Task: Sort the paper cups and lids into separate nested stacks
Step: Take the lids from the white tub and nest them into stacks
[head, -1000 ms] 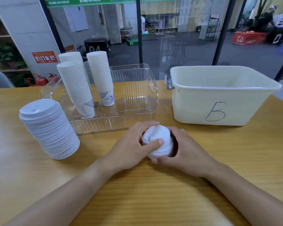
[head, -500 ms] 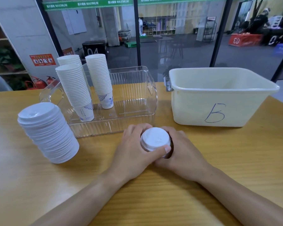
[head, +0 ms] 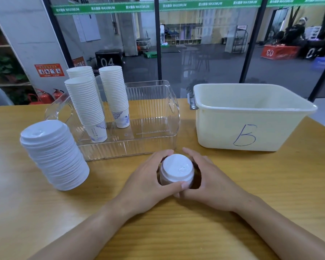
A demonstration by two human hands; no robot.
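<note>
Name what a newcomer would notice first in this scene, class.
Both hands, left hand and right hand, cup a white lid at the table's near centre. A leaning lid stack stands left, beside tall cup stacks in a clear tray.

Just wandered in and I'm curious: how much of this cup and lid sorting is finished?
Most looks done: three tall cup stacks stand in the clear tray, and a big lid stack sits on the table. In hand: the left hand and right hand cup a small lidded pile. Bin B shows nothing inside from here, so little seems left.
</note>
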